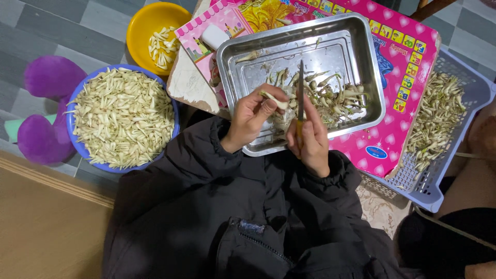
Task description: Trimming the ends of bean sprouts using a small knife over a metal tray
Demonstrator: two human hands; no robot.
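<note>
My left hand [251, 118] pinches a small pale root piece [275, 100] over the near edge of a steel tray [361, 57]. Beside it my right hand [311, 138] grips a thin knife [300, 88], blade pointing away from me, close to the piece. A pile of roots and trimmings [330, 98] lies in the tray. The tray rests on a pink board [408, 51] on my lap.
A blue bowl [77, 150] heaped with peeled pale pieces stands at the left, a yellow bowl [142, 26] with a few pieces behind it. A lavender basket [475, 93] of untrimmed roots is at the right. A purple plush toy [44, 103] lies far left.
</note>
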